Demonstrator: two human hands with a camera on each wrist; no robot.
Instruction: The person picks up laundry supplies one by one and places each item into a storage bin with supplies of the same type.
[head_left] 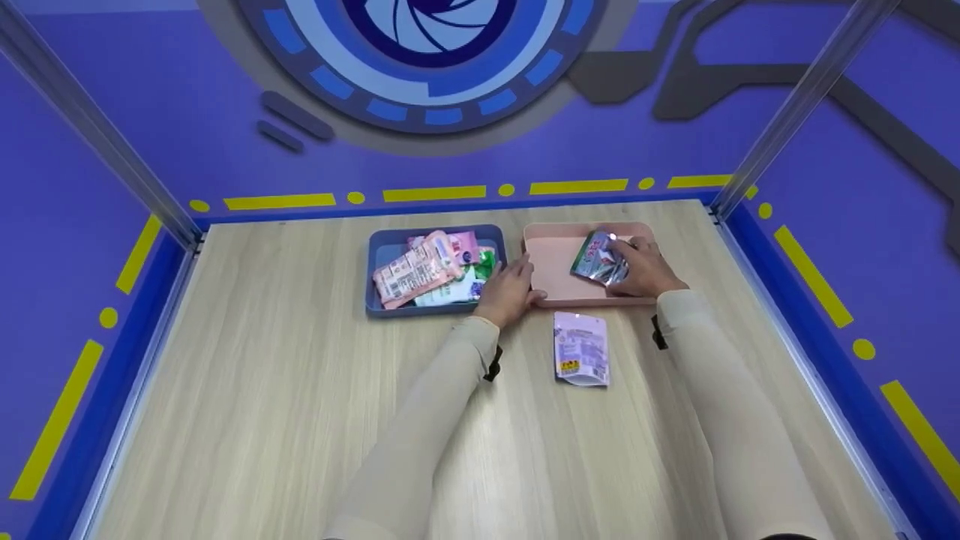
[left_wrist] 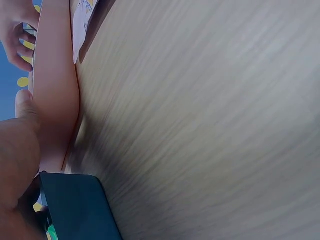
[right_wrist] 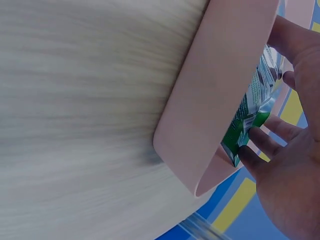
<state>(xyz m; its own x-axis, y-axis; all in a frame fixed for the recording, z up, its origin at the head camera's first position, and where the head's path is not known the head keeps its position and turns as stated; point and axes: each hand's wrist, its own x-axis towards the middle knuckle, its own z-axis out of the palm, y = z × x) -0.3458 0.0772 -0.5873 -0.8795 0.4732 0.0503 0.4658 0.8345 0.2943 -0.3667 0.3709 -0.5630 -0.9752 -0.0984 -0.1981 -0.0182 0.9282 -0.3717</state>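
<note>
In the head view my right hand (head_left: pixel 645 271) reaches into the pink tray (head_left: pixel 551 262) and grips a shiny silver-and-green snack pouch (head_left: pixel 594 259) between thumb and fingers. The right wrist view shows the pouch (right_wrist: pixel 250 110) tilted behind the tray's front wall, with fingertips on it. My left hand (head_left: pixel 510 291) rests where the two trays meet, fingers stretched forward along the inner rims. Its thumb (left_wrist: pixel 26 107) lies at the pink tray's rim in the left wrist view. Left of it stands the blue tray (head_left: pixel 373 289), holding several pink, white and green snack pouches (head_left: pixel 420 270).
A lilac pouch (head_left: pixel 582 351) lies on the wooden table (head_left: pixel 285 390) in front of the pink tray, between my forearms. Purple-blue panels with yellow marks (head_left: pixel 435 194) enclose the table at the back and sides. Metal corner posts (head_left: pixel 795 112) stand at the back.
</note>
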